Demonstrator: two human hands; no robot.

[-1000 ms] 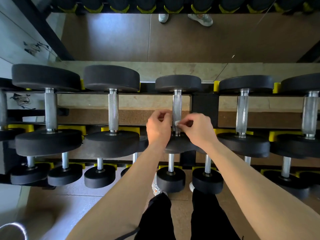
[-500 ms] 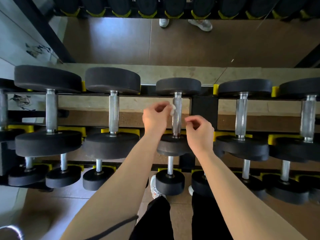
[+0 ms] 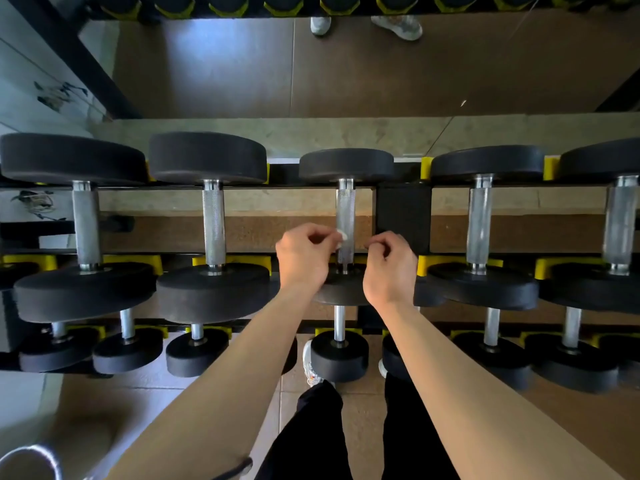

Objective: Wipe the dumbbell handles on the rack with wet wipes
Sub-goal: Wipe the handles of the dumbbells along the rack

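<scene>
White wipe (image 3: 341,234) pinched in L hand (image 3: 302,258) at handle (image 3: 345,216); R hand (image 3: 391,268) curled.

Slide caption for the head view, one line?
Left hand pinches a wipe at the middle dumbbell's handle; right hand curled beside it.

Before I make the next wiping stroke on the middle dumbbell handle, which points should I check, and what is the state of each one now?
1. The wet wipe is pinched in the left hand: ok.
2. The wipe lies against the middle dumbbell handle: ok, at its left side.
3. The right hand holds something: cannot tell; its fingers are curled beside the handle.
4. The handle above both hands is uncovered: ok.
5. The wipe is wet enough: cannot tell.
</scene>
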